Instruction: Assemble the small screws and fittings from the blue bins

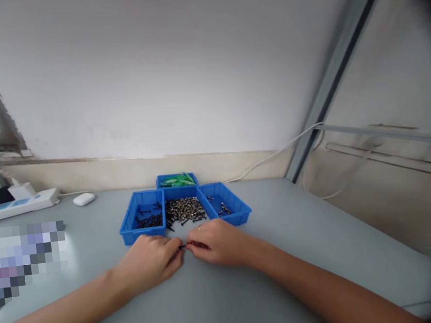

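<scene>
My left hand point(151, 259) is closed in a pinch on a small dark screw point(182, 247), just in front of the blue bins. Close beside it, my right hand point(219, 241) pinches at the screw's other end; what else lies in its curled fingers is too small to tell. Dark screws lie in the left blue bin point(129, 236). Between the side bins is a pile of mixed dark and shiny metal pieces point(186, 210). The right blue bin point(241, 216) holds a few shiny pieces. Behind them, a small blue bin point(158, 182) contains green items point(179, 180).
A white power strip point(29, 204) with plugs stands at the back left, near a white rounded case point(84, 199). A blurred-out object point(13, 267) lies at the left. A white cable point(262, 159) runs along the wall to a metal post point(305, 146) at right.
</scene>
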`<state>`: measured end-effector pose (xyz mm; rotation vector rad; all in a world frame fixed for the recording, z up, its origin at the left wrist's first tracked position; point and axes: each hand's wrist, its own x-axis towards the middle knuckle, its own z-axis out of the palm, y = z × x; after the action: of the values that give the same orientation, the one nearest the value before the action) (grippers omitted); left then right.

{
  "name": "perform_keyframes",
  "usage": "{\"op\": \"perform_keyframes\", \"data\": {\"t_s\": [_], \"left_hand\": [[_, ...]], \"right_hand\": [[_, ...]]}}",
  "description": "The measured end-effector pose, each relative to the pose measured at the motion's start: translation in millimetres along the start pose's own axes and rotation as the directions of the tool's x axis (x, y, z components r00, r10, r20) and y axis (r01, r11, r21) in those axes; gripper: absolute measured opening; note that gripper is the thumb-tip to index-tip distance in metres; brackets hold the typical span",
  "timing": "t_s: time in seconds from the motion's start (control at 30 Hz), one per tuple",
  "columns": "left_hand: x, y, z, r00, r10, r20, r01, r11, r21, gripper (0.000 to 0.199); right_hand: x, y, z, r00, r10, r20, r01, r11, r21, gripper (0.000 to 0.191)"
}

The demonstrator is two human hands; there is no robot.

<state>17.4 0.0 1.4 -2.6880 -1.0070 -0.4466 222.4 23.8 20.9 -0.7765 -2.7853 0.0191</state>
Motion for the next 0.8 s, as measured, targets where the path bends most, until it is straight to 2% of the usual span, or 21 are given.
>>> {"op": "perform_keyframes", "data": {"t_s": [0.2,0.27,0.43,0.8], "left_hand": [[-1.7,-0.3,-0.8,0.998,-0.061,-0.011,0.061,0.998,0.005,0.016],[-1.9,-0.8,-1.1,0.997,-0.034,-0.066,0.032,0.999,-0.032,0.02],[-0.4,-0.8,-2.5,0.978,0.121,-0.168,-0.137,0.987,-0.084,0.027],[0.4,-2.9,-2.5,0.951,0.152,-0.269,-0.168,0.985,-0.035,0.028]], "right_hand": [[0.2,3.3,1.2,0.998,0.033,0.051,-0.034,0.999,0.013,0.017],[0.5,3.5,1.0,0.997,0.039,0.065,-0.041,0.999,0.024,0.018],[1.7,2.5,-0.7,0.996,0.019,0.082,-0.024,0.997,0.067,0.023],[3.1,4.0,1.4,0.995,0.013,0.095,-0.019,0.998,0.059,0.022]]}}
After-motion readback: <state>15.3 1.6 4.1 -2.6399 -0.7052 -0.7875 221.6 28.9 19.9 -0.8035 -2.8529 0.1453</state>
